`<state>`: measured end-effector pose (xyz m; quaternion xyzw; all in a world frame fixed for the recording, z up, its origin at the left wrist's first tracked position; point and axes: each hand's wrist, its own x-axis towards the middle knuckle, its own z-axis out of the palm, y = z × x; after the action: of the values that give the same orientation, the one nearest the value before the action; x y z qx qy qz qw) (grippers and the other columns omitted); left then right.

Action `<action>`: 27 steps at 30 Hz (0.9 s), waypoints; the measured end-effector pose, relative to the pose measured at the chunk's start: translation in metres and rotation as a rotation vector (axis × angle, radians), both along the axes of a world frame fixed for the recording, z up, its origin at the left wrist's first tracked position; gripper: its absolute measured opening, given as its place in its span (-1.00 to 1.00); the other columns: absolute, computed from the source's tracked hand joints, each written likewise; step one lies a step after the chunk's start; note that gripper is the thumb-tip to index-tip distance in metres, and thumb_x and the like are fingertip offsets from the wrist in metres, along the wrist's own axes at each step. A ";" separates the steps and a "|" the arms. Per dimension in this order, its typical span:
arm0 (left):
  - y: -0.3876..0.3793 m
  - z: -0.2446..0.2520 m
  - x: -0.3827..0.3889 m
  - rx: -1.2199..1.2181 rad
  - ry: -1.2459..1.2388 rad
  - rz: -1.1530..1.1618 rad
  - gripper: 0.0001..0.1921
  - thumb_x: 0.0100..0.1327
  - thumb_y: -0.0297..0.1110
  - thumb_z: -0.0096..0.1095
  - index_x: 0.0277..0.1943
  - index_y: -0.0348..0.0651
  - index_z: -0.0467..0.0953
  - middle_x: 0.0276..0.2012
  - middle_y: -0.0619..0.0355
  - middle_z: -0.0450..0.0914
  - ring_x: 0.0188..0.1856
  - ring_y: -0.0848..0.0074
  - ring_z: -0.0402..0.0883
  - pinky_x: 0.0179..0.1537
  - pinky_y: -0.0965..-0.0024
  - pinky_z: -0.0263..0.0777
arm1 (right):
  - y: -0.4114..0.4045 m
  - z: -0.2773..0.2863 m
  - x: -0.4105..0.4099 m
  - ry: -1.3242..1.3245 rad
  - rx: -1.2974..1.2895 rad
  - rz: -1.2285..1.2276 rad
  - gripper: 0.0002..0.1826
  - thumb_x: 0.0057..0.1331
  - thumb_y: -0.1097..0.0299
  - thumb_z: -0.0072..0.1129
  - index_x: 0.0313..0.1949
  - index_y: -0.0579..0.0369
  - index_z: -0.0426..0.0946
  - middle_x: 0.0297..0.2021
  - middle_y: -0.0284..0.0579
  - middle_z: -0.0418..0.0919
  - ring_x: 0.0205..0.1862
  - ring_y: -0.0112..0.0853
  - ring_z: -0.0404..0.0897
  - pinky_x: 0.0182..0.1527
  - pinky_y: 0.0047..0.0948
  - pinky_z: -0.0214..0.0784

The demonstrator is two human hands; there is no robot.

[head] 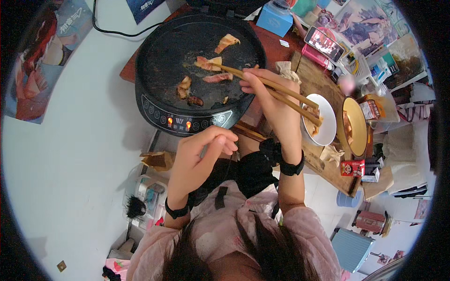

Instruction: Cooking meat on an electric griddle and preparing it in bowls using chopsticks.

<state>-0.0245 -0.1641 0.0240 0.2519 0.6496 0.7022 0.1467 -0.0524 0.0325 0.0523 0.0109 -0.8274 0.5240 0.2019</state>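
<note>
My right hand (274, 95) is closed around a pair of wooden chopsticks (288, 92). Their tips touch a slice of fatty meat (204, 63) on the round black electric griddle (168, 45). Another pale slice (226, 43) lies above it, and a redder strip (218, 78) just below. Browned pieces (184, 87) sit nearer the griddle's front, where two orange lights glow on the control panel (186, 123). In front of that panel is my left hand (204, 151), fingers curled with thumb against them, holding nothing.
Right of my right hand, a white bowl (328, 119) and a yellow bowl (358, 126), both with meat inside, stand on a wooden board (311, 77). Crumpled paper (331, 154) and a small red box (352, 168) lie nearby. A phone (324, 44) leans behind. A black cable (123, 34) runs left.
</note>
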 end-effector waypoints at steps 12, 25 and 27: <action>0.001 -0.005 0.002 0.023 -0.011 0.028 -0.80 0.43 -0.50 -0.05 -0.14 -0.39 0.56 -0.38 0.08 0.65 -0.33 0.57 0.65 -0.23 0.53 0.50 | -0.004 -0.001 0.000 0.052 -0.261 -0.077 -0.82 0.36 0.42 0.14 -0.22 0.32 0.61 -0.40 -0.06 0.70 -0.35 -0.42 0.73 -0.34 -0.56 0.57; -0.001 -0.004 -0.002 0.008 0.001 0.048 -0.79 0.45 -0.47 -0.05 -0.15 -0.39 0.55 -0.38 0.09 0.65 -0.33 0.59 0.64 -0.24 0.55 0.48 | 0.023 0.000 0.000 0.160 0.134 0.001 -0.85 0.27 0.41 0.28 -0.24 0.24 0.66 -0.27 -0.08 0.69 -0.23 -0.39 0.66 -0.18 -0.49 0.47; -0.002 -0.004 -0.001 -0.006 -0.007 0.048 -0.79 0.45 -0.47 -0.05 -0.15 -0.39 0.55 -0.39 0.10 0.64 -0.33 0.59 0.64 -0.24 0.55 0.48 | 0.022 0.000 0.000 0.106 0.086 -0.006 -0.84 0.26 0.41 0.28 -0.23 0.24 0.66 -0.26 -0.07 0.69 -0.22 -0.39 0.66 -0.17 -0.48 0.47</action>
<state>-0.0252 -0.1658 0.0195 0.2336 0.6569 0.7044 0.1328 -0.0523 0.0542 0.0524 0.0450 -0.8372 0.4862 0.2462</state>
